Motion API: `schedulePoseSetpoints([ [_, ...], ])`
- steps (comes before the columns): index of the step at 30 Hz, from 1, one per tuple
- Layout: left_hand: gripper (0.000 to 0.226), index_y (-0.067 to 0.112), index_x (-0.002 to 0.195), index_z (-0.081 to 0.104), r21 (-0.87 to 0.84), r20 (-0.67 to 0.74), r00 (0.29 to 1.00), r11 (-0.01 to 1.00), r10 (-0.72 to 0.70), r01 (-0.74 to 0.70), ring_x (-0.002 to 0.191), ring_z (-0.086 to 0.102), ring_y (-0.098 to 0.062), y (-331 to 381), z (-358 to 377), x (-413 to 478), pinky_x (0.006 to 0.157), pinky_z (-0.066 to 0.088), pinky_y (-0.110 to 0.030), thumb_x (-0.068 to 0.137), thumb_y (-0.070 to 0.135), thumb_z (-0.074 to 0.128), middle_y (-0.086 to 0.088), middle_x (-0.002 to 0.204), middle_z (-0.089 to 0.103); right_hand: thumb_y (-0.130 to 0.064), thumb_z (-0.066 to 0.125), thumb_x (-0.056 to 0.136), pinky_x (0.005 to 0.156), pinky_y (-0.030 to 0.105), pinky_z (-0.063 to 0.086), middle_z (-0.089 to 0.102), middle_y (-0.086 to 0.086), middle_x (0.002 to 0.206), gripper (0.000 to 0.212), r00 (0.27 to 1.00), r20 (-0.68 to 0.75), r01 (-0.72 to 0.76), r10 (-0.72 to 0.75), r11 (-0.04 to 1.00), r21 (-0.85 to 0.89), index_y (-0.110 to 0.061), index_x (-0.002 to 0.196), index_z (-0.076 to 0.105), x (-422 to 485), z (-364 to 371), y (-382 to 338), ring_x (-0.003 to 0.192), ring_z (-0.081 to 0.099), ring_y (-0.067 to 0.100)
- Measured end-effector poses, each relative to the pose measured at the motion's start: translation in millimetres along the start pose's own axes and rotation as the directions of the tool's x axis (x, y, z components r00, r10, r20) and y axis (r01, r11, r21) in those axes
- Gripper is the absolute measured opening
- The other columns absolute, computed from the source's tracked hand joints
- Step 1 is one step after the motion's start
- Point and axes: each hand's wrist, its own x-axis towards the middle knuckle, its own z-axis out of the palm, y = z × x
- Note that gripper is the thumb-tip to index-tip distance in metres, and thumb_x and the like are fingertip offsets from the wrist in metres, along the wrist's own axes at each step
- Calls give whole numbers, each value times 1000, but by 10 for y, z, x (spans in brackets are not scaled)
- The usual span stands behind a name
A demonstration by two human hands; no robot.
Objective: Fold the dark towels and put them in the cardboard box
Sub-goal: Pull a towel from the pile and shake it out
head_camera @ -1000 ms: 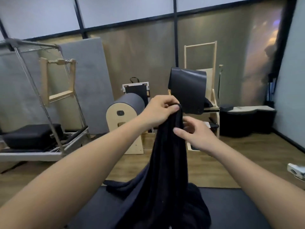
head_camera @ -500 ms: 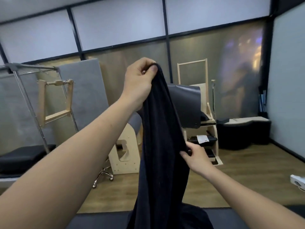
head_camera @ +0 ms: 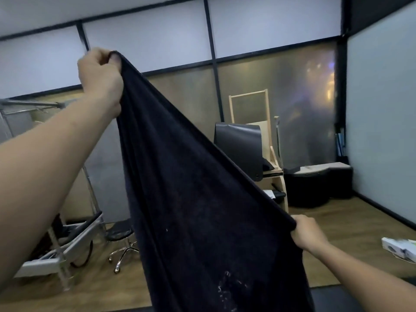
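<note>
A dark navy towel (head_camera: 198, 210) hangs stretched in front of me, filling the middle of the view down to the bottom edge. My left hand (head_camera: 99, 75) grips one top corner high at the upper left. My right hand (head_camera: 307, 233) pinches the same edge much lower at the right, so the top edge runs taut and slanted between them. The towel's lower part has some pale lint specks. No cardboard box is in view.
A metal-framed exercise bed (head_camera: 56, 248) stands at the left, with a wheeled stool (head_camera: 121, 242) beside it. A wooden chair frame with a dark mat (head_camera: 243, 149) and a black padded block (head_camera: 317, 185) sit at the back. A white box (head_camera: 399, 246) lies on the wooden floor at the right.
My left hand has risen further up and left with the corner. My right hand slid out along the edge to the right, spreading the bunched towel into a wide sheet.
</note>
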Motion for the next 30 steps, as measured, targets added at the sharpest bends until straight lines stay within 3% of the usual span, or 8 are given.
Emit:
schedulePoseSetpoints([
  [5,16,31,66,59,-39,-161,982,994,-103,98,71,55,-13,-310,-232,423,66,51,-24,81,34,57,7,79,59,-17,45,82,70,36,56,69,2,84,27,965,-56,-257,254,965,-51,-29,84,70,82,-214,681,78,66,26],
  [8,22,32,71,58,-83,-273,927,966,-258,244,76,61,-14,-824,-557,918,72,56,-30,74,53,55,13,81,61,-13,44,82,68,36,52,69,6,85,27,946,-119,-307,301,951,-36,-26,77,67,35,-522,1019,75,61,28],
  [11,18,31,72,56,-94,-256,915,950,-313,299,76,58,-12,-873,-584,643,71,55,-29,82,45,54,11,83,61,-6,51,82,70,36,46,72,17,96,19,942,-125,-314,310,949,-10,-17,72,63,18,-752,1050,87,62,36],
  [15,20,22,71,54,-147,-7,899,889,-438,433,65,54,-14,-492,-217,-128,62,48,-25,91,21,51,4,70,54,9,52,77,72,29,38,71,12,89,30,980,-192,-38,56,995,96,-19,73,60,160,-1077,203,93,65,31],
  [19,23,15,71,53,-114,508,684,746,-524,656,38,39,-9,-135,306,-852,37,31,-15,92,16,46,6,46,45,6,50,81,77,19,37,67,-7,85,37,885,-310,408,-349,901,151,-27,83,66,132,-1439,-1066,88,61,14],
  [23,25,19,76,63,160,805,504,932,-315,327,42,36,-6,77,661,-1601,44,30,-23,89,41,65,9,50,43,-8,52,80,77,16,42,66,-13,84,28,664,-324,722,-674,691,42,-19,93,74,-105,-1635,-1945,79,57,3],
  [25,34,18,71,59,242,832,456,946,-318,218,40,37,-4,81,696,-1716,43,30,-21,84,47,71,11,47,43,-8,53,79,71,12,41,65,-15,77,28,612,-315,774,-726,631,49,-19,92,75,-155,-1693,-2117,72,57,1],
  [30,7,11,75,74,229,806,537,968,-250,106,54,53,-8,7,577,-1455,61,42,-24,80,14,78,3,60,62,-12,71,82,74,14,47,68,-11,77,14,631,-394,755,-668,645,117,-24,89,72,-190,-1705,-2062,72,60,4],
])
